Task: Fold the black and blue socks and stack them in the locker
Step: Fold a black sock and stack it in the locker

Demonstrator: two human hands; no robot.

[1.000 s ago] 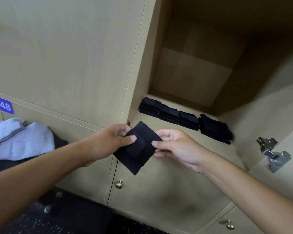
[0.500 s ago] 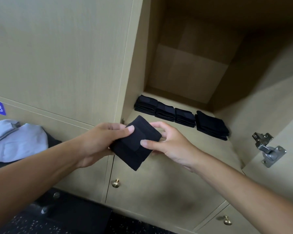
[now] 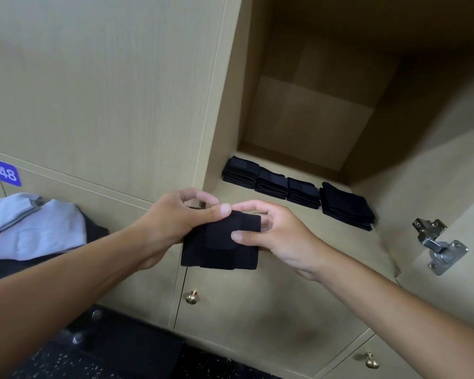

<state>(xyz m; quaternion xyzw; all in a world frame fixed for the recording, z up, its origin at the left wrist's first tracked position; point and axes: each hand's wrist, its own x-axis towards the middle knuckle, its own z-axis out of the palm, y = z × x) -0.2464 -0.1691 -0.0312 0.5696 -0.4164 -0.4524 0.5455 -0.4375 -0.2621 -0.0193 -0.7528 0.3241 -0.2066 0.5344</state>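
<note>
pale wood-grain panels make up the locker [image 3: 298,119], its compartment standing open with four stacks of folded black socks [image 3: 298,187] in a row along the shelf floor, the first three touching, the rightmost stack just beside them. outside it, low at the left, a heap of blue socks [image 3: 33,228] waits unfolded on something dark. in front of the shelf's lip both hands hold one folded black sock [image 3: 219,247] in the air: the left hand [image 3: 173,222] pinches its upper left corner with thumb on top, the right hand [image 3: 279,233] pinches its right edge, thumb on the face.

the likely slip is the fold springing open if either pinch loosens before the square lies flat, or a careless set-down nudging a stack crooked, since the stacks sit close together.

the shelf looks smooth and bare toward the front. a metal hinge [image 3: 435,244] sits on the open door at right, brass knobs [image 3: 192,296] on the doors below, and a purple tag [image 3: 7,173] reads 48. the floor is dark and speckled.
</note>
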